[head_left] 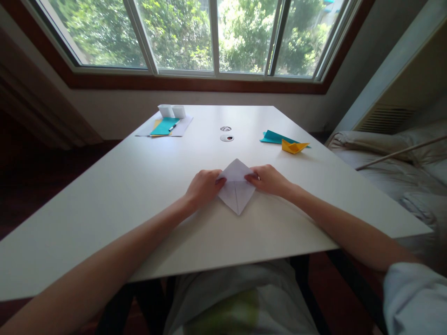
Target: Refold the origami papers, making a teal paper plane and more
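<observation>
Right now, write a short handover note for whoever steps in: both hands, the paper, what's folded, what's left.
Left hand: pressing the left corner of the white folded paper.
Right hand: pressing its right corner.
The paper lies flat on the white table, diamond-shaped, centre crease showing.
Done: diamond fold; a finished yellow paper boat sits far right on a teal sheet.
Left: the white paper is not yet a boat.

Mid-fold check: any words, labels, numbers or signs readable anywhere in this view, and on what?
None can be read.
White folded paper, held by the left hand and right hand: blank.
Yellow paper boat and teal sheet: no print.
Two round discs on the table: dark marks, too small to read.
</observation>
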`<state>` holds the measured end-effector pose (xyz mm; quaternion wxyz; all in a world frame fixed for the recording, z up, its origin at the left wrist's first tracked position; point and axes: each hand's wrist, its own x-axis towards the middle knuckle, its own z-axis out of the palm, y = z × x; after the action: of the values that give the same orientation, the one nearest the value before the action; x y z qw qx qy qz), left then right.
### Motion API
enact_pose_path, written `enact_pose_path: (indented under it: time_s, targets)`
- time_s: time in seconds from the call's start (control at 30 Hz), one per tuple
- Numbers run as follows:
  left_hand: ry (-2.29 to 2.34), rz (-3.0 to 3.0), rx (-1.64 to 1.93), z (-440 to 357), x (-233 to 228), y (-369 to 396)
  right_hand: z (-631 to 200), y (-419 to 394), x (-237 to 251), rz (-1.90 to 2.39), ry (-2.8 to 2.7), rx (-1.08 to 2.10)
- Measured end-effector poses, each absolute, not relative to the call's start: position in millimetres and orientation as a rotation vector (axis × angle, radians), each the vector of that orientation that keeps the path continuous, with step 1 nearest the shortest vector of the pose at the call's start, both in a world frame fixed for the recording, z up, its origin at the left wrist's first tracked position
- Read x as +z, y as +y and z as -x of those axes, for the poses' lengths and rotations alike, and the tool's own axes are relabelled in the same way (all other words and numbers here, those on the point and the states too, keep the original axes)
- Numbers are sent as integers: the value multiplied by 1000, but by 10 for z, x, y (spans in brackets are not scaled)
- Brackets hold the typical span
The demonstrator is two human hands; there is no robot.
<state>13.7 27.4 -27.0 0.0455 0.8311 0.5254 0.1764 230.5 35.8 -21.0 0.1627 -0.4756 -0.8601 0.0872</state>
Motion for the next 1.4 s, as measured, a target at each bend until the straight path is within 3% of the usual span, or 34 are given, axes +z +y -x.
enact_pose_path:
  time_s: [0.17,0.4,0.67,1.07,1.4]
  targets:
    - [1644,-2490,577,-105,-287,275,-2332,352,-176,1251,-2337,389]
    - [1691,-2500,561,-58,-287,277,-2526,491,-143,1201,-1868,1250]
    - [1725,-2517,538,-68,-307,278,-2462,497,-218,1188,-1713,1468]
    - [1727,-2537,527,-92,-300,285,-2414,475,-260,1139,-1851,1345]
    - [1739,-2541,513,-93,-300,270,-2464,498,-291,1152,-2127,936]
